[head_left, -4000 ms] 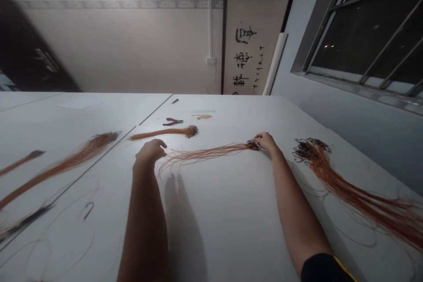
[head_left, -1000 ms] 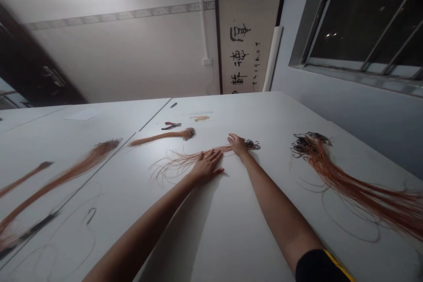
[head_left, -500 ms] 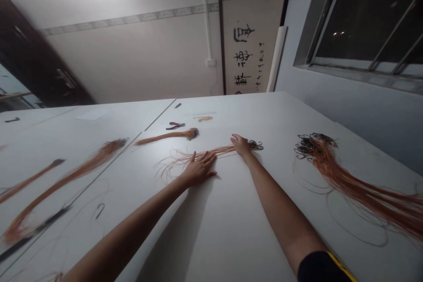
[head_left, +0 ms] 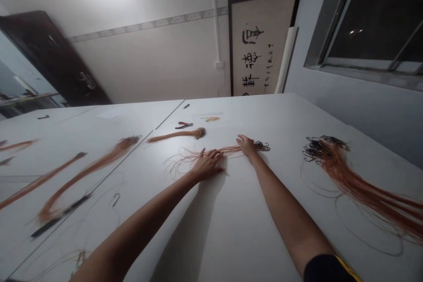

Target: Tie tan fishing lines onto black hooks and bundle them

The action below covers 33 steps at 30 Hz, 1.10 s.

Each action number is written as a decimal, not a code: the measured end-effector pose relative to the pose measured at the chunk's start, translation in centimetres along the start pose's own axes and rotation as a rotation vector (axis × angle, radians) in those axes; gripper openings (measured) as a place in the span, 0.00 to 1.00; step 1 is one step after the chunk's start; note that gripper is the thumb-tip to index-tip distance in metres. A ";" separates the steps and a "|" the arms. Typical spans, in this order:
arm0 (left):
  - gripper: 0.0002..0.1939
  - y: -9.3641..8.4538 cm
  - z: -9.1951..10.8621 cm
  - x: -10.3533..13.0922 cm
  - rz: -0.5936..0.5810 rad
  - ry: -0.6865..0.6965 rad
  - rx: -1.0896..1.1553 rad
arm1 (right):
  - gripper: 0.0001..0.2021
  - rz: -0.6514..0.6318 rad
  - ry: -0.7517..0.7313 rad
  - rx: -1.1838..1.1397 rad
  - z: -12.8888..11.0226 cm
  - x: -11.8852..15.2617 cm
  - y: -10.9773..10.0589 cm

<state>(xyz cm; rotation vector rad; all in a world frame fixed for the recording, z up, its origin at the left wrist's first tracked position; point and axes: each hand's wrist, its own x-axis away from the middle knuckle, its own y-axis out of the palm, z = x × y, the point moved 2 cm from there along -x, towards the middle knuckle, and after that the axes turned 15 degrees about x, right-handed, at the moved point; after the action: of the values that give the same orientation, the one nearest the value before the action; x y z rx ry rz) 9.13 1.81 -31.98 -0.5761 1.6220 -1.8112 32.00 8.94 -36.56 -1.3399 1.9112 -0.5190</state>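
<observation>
A thin bundle of orange strings (head_left: 185, 158) with black hooks at its right end (head_left: 262, 146) lies across the middle of the white table (head_left: 231, 220). My left hand (head_left: 207, 164) rests flat on the strings, fingers spread. My right hand (head_left: 247, 146) presses down on the bundle just left of the black hooks. Neither hand lifts anything.
A thick bundle of orange strings with black hooks (head_left: 333, 161) lies at the right. More orange bundles (head_left: 178, 134) (head_left: 95, 165) lie at the back and left. Red-handled pliers (head_left: 183, 124) sit behind. A loose hook (head_left: 115, 199) and a dark tool (head_left: 61, 216) lie at the left.
Four seconds ago my left hand hovered closed near the strings' loose ends and my right pinched the hooks. Both hands now lie flat on the bundle. The camera has turned a little left.
</observation>
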 end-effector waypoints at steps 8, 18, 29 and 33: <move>0.30 0.4 0.0 -0.5 -0.033 -0.005 -0.003 | 0.15 -0.019 0.005 0.048 -0.1 -0.3 -0.1; 0.30 -0.7 -0.4 0.5 -0.023 -0.004 -0.057 | 0.15 -0.028 0.015 0.065 -0.8 0.1 -0.9; 0.34 1.0 2.5 -1.3 -0.061 0.021 0.014 | 0.15 -0.027 -0.011 0.084 -1.3 0.2 -0.9; 0.33 2.0 4.0 -4.3 -0.037 0.035 0.057 | 0.15 -0.021 -0.030 0.094 -1.3 0.0 -0.8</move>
<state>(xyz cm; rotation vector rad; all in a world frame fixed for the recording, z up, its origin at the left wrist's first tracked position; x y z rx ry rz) 15.25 1.89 -33.03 -0.5549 1.5866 -1.8984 31.54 8.49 -35.18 -1.3014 1.8276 -0.5879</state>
